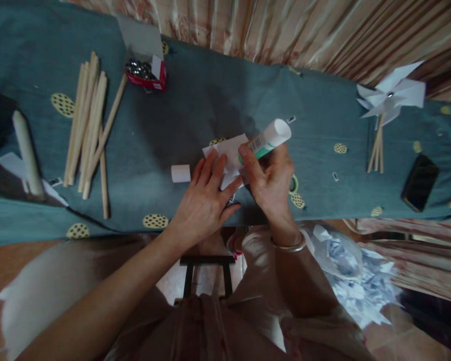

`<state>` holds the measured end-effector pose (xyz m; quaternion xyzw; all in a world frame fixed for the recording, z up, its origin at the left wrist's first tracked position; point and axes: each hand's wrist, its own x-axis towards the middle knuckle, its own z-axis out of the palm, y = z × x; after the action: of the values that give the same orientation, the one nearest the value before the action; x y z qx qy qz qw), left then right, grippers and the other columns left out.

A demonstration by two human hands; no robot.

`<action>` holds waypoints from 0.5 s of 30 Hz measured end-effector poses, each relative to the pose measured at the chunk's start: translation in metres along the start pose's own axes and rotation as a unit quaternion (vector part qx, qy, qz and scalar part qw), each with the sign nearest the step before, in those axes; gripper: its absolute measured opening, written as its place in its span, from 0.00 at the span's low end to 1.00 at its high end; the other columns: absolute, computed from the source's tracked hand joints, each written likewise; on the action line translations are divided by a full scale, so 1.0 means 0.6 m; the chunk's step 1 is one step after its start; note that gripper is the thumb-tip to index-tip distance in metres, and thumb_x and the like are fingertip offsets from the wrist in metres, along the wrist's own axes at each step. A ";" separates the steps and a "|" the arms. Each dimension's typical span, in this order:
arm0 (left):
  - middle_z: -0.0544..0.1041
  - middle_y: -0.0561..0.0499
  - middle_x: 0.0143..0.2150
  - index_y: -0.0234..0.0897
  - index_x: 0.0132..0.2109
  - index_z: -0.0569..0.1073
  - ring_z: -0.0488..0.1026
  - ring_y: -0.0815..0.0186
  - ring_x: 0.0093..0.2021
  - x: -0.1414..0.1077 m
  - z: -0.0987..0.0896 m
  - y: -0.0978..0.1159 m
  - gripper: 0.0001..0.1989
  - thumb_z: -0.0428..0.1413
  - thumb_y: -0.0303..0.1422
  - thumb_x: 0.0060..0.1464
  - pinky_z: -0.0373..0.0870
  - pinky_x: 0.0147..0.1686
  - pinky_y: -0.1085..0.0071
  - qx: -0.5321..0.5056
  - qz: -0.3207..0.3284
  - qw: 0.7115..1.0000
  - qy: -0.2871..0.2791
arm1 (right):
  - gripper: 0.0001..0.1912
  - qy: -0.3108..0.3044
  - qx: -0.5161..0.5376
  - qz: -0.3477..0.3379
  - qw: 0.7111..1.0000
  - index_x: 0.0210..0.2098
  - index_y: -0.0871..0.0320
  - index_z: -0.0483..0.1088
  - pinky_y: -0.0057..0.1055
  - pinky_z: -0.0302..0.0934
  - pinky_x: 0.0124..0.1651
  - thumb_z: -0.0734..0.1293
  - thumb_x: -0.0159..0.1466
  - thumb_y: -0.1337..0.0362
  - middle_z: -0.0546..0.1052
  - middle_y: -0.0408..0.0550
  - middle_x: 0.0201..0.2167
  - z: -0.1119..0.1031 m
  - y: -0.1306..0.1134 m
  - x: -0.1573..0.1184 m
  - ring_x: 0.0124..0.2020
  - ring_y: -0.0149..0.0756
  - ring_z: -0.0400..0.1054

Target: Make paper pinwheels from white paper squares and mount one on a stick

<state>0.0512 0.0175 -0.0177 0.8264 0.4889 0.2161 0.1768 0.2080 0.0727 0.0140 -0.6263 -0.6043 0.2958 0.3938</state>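
Pressing white paper flat, gripping a glue stick over it

Presses folded white paper [233,148] against the teal, pineapple-patterned tablecloth [190,113] with the left hand [205,200], fingers outstretched, slightly parted and laid over its left part, thumb held away; pinches nothing. Grips a glue stick [263,144] in the right hand [272,183], fingers closed round its lower body, thumb along the near side. Tilts its white end up toward two o'clock and its lower end down at the paper, with the tip hidden by the hand. Shows a green band and a barcode on the tube; too blurred for reading any brand. Wears a bracelet [291,246] on the right wrist.

Taking the paper as clock centre: has a short white cylindrical cap [181,173] at nine o'clock, just beside the left fingers; wooden dowels [83,118] farther out, between nine and ten; a red box [146,80] of shiny metal pieces between ten and eleven, its small label illegible; a white pinwheel [394,96] between two and three; a black phone [421,183] past three; a green ring [293,184] near the right wrist, toward four; and white paper scraps [366,286] between four and five, below table level.
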 end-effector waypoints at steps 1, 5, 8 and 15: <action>0.53 0.43 0.74 0.46 0.65 0.66 0.42 0.42 0.75 0.000 0.000 0.001 0.27 0.57 0.45 0.61 0.49 0.67 0.35 -0.002 -0.002 1.000 0.002 | 0.17 -0.008 0.003 0.002 1.000 0.41 0.50 0.68 0.37 0.63 0.38 0.69 0.62 0.45 0.75 0.45 0.34 0.000 0.000 0.000 0.35 0.38 0.70; 0.55 0.43 0.74 0.46 0.64 0.67 0.43 0.42 0.75 0.002 -0.001 0.002 0.26 0.57 0.45 0.61 0.48 0.67 0.35 -0.011 -0.007 1.000 0.005 | 0.15 -0.031 0.018 -0.004 0.999 0.43 0.48 0.67 0.36 0.61 0.37 0.68 0.63 0.48 0.75 0.44 0.33 -0.001 0.001 -0.001 0.34 0.39 0.69; 0.54 0.42 0.74 0.45 0.63 0.67 0.43 0.42 0.75 0.002 -0.002 0.002 0.26 0.57 0.44 0.61 0.48 0.68 0.36 -0.009 -0.007 1.000 0.002 | 0.16 -0.022 0.012 -0.003 1.000 0.42 0.49 0.67 0.36 0.62 0.35 0.69 0.62 0.47 0.75 0.44 0.32 -0.001 0.001 -0.001 0.33 0.38 0.69; 0.55 0.43 0.74 0.45 0.64 0.67 0.43 0.42 0.74 0.001 0.000 0.003 0.26 0.56 0.45 0.62 0.48 0.68 0.36 -0.007 -0.007 1.000 0.005 | 0.15 -0.038 0.027 -0.016 0.999 0.45 0.48 0.67 0.36 0.66 0.38 0.68 0.64 0.48 0.76 0.46 0.36 0.004 0.008 0.000 0.40 0.42 0.73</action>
<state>0.0526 0.0172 -0.0170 0.8206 0.4942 0.2223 0.1816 0.2087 0.0734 0.0085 -0.5940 -0.6205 0.3293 0.3920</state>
